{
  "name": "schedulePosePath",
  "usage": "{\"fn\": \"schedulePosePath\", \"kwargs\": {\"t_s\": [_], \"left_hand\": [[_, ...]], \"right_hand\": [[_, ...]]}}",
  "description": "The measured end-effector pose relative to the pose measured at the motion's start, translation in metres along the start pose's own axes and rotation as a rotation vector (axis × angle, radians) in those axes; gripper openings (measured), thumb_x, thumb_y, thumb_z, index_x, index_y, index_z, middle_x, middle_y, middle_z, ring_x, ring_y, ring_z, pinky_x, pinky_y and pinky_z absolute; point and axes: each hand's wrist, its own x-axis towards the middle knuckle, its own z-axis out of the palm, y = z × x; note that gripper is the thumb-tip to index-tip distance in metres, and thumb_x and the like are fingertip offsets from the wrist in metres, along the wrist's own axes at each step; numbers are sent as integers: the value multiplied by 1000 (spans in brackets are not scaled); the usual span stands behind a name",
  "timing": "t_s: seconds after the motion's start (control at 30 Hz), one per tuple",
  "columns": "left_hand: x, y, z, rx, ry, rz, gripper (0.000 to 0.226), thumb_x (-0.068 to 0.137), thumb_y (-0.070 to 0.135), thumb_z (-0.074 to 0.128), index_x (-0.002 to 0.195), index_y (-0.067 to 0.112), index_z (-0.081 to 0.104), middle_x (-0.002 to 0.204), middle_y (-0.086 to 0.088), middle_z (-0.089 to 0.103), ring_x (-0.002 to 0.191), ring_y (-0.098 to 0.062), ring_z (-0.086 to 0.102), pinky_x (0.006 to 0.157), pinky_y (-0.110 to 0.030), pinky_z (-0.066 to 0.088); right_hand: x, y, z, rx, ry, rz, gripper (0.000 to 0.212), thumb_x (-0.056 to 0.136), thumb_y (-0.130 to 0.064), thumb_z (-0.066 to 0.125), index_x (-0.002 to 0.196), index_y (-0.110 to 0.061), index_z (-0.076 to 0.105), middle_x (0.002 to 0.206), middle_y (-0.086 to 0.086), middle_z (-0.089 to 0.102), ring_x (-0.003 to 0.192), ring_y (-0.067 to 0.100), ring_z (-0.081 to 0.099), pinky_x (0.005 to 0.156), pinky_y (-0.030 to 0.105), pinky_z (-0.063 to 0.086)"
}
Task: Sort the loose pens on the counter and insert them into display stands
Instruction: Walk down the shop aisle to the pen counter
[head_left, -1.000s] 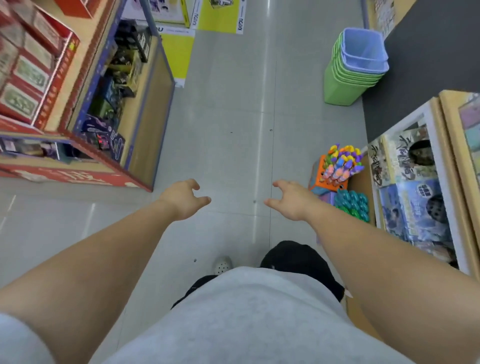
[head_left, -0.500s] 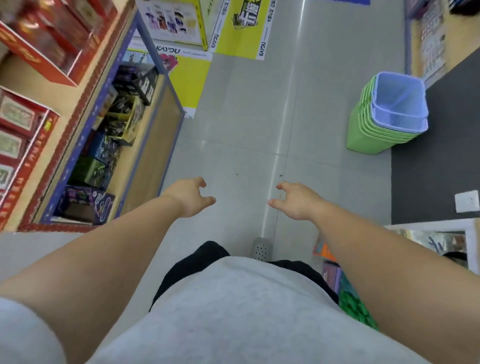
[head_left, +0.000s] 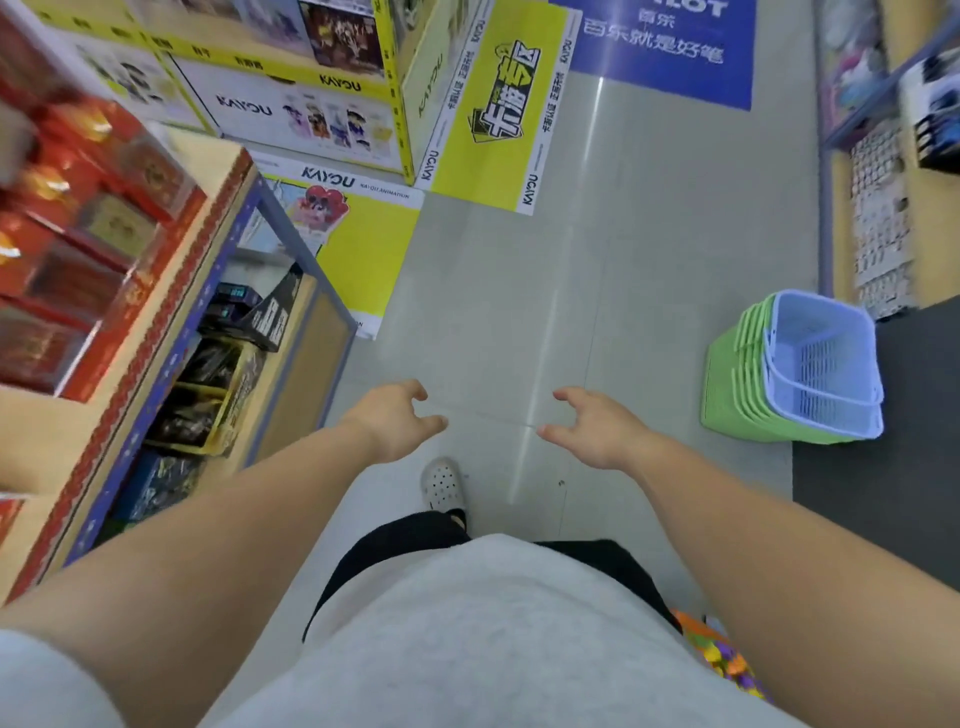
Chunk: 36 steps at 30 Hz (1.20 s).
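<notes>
My left hand (head_left: 390, 422) and my right hand (head_left: 597, 428) are stretched out in front of me over a grey tiled shop floor, both empty with the fingers spread and loosely curled. A colourful pen display stand (head_left: 724, 660) with an orange edge peeks out at the bottom right, mostly hidden behind my right forearm. No loose pens and no counter are in view.
A shelf unit (head_left: 171, 312) with red boxes and dark toy boxes stands on the left. Yellow and white display cartons (head_left: 483, 119) stand ahead. Stacked green and lilac baskets (head_left: 800, 374) sit on the right beside a dark mat (head_left: 883, 467). My white shoe (head_left: 441, 483) is below my hands.
The view has moved forward along the aisle: the pen stand and the counter on the right slid down and out of sight, the baskets came nearer. Both hands stayed empty and spread.
</notes>
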Motion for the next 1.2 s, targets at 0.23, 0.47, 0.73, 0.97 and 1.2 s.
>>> {"fn": "schedulePosePath", "kwargs": {"t_s": [0.23,0.47,0.73,0.97,1.2], "left_hand": [[115,23,-135,60,7,-28,63,93,57,59,143,21,46,133,-8,59,110,-27,60,93,-38,51],[236,55,-247,46,100,-88,62,93,55,61,142,19,49,139,-8,56,122,-30,55,98,-39,48],[335,101,-374,-52,222,-188,66,94,58,57,145,19,46,144,-8,50,107,-26,58,86,-36,47],[400,67,-467,-143,285,-317,66,93,60,58,142,18,48,142,-10,53,120,-31,56,98,-43,49],[474,16,-596,-215,297,-283,58,97,49,57,141,13,48,139,-14,51,97,-29,61,79,-38,51]], "right_hand": [[107,-79,-119,37,-5,-50,74,92,-59,56,154,-26,31,159,3,34,142,25,38,114,38,35],[249,-132,-248,4,-4,-108,71,92,-55,61,152,-24,38,153,7,42,134,25,47,106,34,38],[389,-206,-408,-181,-67,-250,68,95,-51,58,152,-21,37,155,4,42,140,23,42,109,34,37],[486,-314,-469,-224,-118,-342,70,93,-54,60,152,-23,38,156,5,41,138,26,45,106,36,40],[574,-455,-510,-251,-107,-354,70,95,-54,58,154,-22,36,159,4,37,140,28,42,107,39,40]]}}
